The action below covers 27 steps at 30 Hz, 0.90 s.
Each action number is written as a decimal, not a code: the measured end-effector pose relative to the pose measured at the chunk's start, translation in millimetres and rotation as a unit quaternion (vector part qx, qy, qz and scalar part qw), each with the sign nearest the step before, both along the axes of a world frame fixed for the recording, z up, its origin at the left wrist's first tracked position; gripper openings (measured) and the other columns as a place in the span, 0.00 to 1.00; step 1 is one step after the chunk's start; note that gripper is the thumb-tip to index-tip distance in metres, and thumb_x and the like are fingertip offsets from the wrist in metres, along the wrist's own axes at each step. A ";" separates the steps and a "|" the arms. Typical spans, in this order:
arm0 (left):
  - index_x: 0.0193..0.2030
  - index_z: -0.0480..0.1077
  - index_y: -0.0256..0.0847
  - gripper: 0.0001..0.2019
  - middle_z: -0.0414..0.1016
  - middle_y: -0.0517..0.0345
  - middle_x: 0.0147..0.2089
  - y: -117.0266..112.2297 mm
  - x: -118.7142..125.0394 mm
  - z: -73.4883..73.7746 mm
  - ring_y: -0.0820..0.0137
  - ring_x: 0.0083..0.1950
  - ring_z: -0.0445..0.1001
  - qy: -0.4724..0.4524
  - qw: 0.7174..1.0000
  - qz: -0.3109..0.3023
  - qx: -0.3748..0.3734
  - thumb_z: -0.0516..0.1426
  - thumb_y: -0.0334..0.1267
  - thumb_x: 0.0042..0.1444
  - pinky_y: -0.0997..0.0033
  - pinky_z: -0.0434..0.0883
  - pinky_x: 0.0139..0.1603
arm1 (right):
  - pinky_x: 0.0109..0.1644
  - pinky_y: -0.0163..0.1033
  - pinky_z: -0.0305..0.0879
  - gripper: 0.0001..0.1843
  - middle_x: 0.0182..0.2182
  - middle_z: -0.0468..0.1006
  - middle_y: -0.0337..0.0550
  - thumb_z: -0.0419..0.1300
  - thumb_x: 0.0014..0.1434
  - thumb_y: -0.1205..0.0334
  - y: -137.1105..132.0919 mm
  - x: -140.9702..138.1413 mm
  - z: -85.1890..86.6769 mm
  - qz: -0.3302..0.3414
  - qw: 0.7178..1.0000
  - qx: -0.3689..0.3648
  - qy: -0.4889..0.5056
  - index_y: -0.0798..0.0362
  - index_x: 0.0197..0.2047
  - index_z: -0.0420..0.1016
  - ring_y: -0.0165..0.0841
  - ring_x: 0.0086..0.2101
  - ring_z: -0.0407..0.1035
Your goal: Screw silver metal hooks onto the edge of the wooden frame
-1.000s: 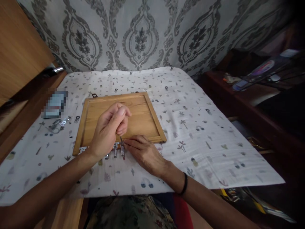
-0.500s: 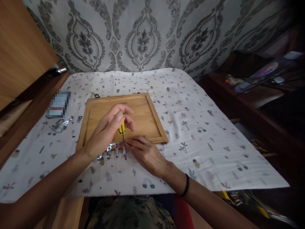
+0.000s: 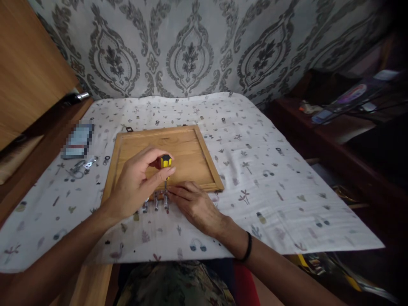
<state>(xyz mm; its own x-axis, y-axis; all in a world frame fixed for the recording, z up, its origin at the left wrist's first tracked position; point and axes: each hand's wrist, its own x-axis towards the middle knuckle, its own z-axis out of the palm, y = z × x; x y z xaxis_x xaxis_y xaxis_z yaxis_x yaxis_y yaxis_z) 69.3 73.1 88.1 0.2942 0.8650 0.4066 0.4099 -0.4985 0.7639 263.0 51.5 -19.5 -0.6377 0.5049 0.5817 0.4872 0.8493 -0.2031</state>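
Note:
A yellow-and-black screwdriver (image 3: pixel 166 161) stands nearly upright, its handle pinched between the thumb and fingers of my left hand (image 3: pixel 137 176). Its shaft points down at the rightmost metal hook (image 3: pixel 165 202) on the near edge of a framed wooden board (image 3: pixel 185 153). My right hand (image 3: pixel 196 206) is closed, with its fingertips on the upper part of that hook; the exact grip is partly hidden. More small metal hooks (image 3: pixel 156 202) sit in a row to the left along the same edge, some covered by my left hand.
A phone with a blurred screen (image 3: pixel 78 141) lies at the left, with a clear bag of metal parts (image 3: pixel 81 167) just below it. Patterned white cloth (image 3: pixel 255 178) covers the table. To the right stands a dark shelf (image 3: pixel 321 131) with a bottle (image 3: pixel 347 100) on it.
The left hand's fingers have turned around the screwdriver handle; the thumb now lies lower across it and the handle top shows. My right hand has stayed in place.

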 end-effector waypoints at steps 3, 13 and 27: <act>0.48 0.75 0.42 0.10 0.79 0.55 0.45 1.3 -7.9 4.5 0.66 0.44 0.77 0.037 0.999 0.004 0.005 0.61 0.41 0.62 0.70 0.73 0.46 | 0.52 0.46 0.72 0.12 0.49 0.83 0.51 0.56 0.69 0.73 0.1 0.1 0.6 0.003 1.000 0.008 0.006 0.60 0.51 0.79 0.41 0.48 0.71; 0.55 0.76 0.45 0.14 0.83 0.54 0.48 0.9 -24.2 20.1 0.65 0.46 0.81 0.121 0.991 -0.042 0.048 0.59 0.43 0.65 0.71 0.75 0.49 | 0.52 0.46 0.70 0.13 0.48 0.83 0.51 0.54 0.69 0.72 0.6 -0.4 -0.7 -0.001 1.000 0.015 0.006 0.59 0.50 0.80 0.40 0.49 0.70; 0.50 0.79 0.50 0.12 0.83 0.68 0.42 -27.5 -23.3 21.4 0.76 0.40 0.80 0.107 0.978 0.095 0.151 0.65 0.42 0.60 0.79 0.73 0.43 | 0.49 0.45 0.68 0.11 0.48 0.83 0.48 0.55 0.72 0.68 0.5 -0.4 0.7 -0.004 1.000 -0.005 -0.003 0.57 0.49 0.79 0.40 0.46 0.70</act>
<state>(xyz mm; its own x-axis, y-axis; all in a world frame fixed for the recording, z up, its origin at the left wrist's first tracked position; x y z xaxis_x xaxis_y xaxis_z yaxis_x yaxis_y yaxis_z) 46.0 45.6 109.6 0.2463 0.7617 0.5993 0.6508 -0.5882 0.4801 262.6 52.1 -18.8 -0.6370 0.5155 0.5732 0.4951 0.8435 -0.2084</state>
